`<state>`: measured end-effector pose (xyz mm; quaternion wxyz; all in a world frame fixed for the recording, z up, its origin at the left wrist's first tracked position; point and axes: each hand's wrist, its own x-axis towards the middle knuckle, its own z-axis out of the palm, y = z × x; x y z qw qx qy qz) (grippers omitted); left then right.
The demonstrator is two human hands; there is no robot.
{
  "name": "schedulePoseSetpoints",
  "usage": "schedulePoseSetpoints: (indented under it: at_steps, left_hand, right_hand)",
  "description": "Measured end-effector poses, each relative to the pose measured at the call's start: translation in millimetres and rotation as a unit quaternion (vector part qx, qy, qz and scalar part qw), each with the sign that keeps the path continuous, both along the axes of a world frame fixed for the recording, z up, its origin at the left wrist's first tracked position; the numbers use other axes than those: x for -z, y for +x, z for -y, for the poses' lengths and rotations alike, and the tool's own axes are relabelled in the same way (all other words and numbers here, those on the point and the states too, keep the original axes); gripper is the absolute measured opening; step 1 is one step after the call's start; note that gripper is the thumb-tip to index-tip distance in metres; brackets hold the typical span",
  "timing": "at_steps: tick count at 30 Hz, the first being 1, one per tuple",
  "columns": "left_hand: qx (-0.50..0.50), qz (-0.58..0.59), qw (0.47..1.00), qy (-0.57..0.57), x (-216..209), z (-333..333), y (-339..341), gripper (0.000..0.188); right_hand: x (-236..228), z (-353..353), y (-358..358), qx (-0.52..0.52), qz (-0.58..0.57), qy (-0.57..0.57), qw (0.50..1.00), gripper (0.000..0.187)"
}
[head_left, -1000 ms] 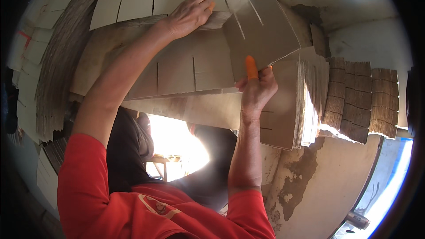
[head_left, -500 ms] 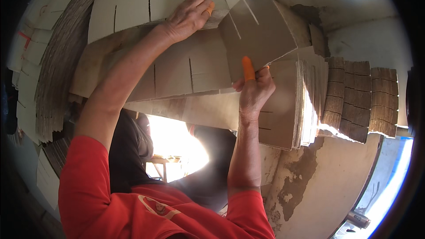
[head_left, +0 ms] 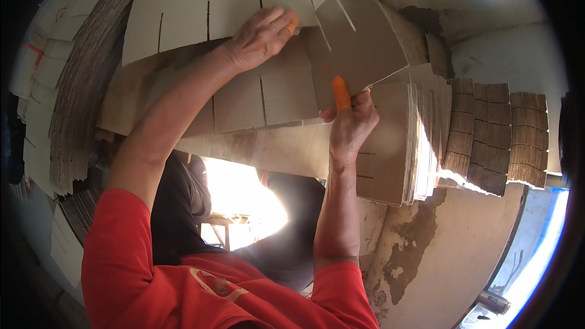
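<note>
My left hand point(head_left: 265, 36), with an orange finger cot on one finger, is closed at the lower right edge of a long pale cardboard strip point(head_left: 183, 15) with several dark slots. My right hand point(head_left: 353, 119) has an orange cot on the thumb and grips the lower edge of a slotted grey cardboard sheet point(head_left: 365, 36). That sheet stands tilted, its left side meeting the long strip's right end. Below the left hand lies another slotted cardboard strip point(head_left: 274, 94), partly hidden by my left forearm. The fingertips of both hands are partly hidden.
A thick stack of cardboard point(head_left: 91, 79) leans at the left. To the right of my right hand stands a pile of slotted cardboard point(head_left: 390, 146), with brown cardboard bundles point(head_left: 487, 134) beyond it. A wall with peeling paint point(head_left: 457, 237) runs along the lower right.
The long pale strip has come slightly nearer, showing its far edge apart from the cardboard behind. My left hand has shifted a little nearer and right with it. The right hand is nearly still.
</note>
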<state>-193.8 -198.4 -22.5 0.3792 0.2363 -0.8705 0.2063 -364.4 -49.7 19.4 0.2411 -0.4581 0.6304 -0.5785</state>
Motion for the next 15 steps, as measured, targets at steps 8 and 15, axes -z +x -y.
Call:
schedulePoseSetpoints:
  at_steps: [8, 15]
  left_hand:
    - [0.056, 0.056, 0.997, -0.020, -6, -43, -5, 0.026]
    - [0.063, 0.094, 0.993, -0.033, -20, -81, -21, 0.014]
  right_hand:
    - [-6, -2, -5, 0.013, -0.030, 0.055, 0.998, 0.024]
    - [-6, -3, -9, 0.049, -0.075, -0.017, 0.996, 0.020]
